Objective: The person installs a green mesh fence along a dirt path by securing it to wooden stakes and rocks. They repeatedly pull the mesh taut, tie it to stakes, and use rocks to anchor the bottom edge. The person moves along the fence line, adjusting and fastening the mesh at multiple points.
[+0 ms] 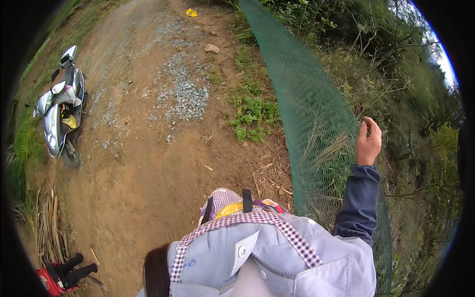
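My right hand [368, 142], out at the right in a dark sleeve, has its fingers curled on the upper edge of a long green mesh net [309, 109], pinching it. The net runs from the top of the view down past my right side. My left hand is not in view. Below me I see my light jacket and a checked apron strap [299, 240], with a bundle of checked cloth and yellow [227, 210] at my front.
A silver scooter [52, 123] stands left on a dirt track [148, 163] with gravel [190, 99], a rock [212, 48] and a small yellow item [191, 13]. Cut sticks [49, 227] and a red-and-black item [49, 279] lie lower left. Dense brush [420, 138] borders the net's right.
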The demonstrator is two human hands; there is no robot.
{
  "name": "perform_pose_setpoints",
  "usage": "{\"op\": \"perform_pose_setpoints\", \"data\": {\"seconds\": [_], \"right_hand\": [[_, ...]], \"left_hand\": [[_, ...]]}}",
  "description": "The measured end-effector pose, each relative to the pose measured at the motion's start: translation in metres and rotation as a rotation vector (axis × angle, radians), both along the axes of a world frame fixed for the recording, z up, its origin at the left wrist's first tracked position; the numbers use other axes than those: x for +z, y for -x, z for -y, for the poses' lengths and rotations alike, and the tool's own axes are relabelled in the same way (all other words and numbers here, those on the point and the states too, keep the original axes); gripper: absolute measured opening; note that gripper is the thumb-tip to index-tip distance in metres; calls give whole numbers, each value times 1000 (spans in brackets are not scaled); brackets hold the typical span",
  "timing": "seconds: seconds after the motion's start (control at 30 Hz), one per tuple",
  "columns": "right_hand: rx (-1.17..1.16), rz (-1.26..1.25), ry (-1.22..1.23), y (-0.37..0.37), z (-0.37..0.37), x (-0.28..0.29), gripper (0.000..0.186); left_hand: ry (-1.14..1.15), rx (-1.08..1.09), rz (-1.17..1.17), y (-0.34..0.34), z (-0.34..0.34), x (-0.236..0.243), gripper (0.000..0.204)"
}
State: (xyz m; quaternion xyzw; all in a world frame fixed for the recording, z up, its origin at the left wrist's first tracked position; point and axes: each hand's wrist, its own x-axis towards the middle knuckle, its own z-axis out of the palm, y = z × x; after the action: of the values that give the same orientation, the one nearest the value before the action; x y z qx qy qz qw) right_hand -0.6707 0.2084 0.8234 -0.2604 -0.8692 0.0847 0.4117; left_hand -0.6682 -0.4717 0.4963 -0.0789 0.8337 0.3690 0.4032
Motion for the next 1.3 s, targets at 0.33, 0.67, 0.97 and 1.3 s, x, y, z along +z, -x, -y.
{"op": "perform_pose_setpoints", "data": {"seconds": [0.33,0.67,0.97,1.3], "right_hand": [[-525,597,265,206,-67,-119,42],[-445,449,187,334,-83,-127,19],[-494,497,188,511,-200,-168,23],[-305,555,299,718,-301,-179,23]], "left_hand": [[-6,-86,-25,240,-29,-48,50],[-19,-173,-83,487,-74,-26,45],[-22,-365,-52,618,-178,-109,41],[13,-283,-58,749,-294,-76,38]]}}
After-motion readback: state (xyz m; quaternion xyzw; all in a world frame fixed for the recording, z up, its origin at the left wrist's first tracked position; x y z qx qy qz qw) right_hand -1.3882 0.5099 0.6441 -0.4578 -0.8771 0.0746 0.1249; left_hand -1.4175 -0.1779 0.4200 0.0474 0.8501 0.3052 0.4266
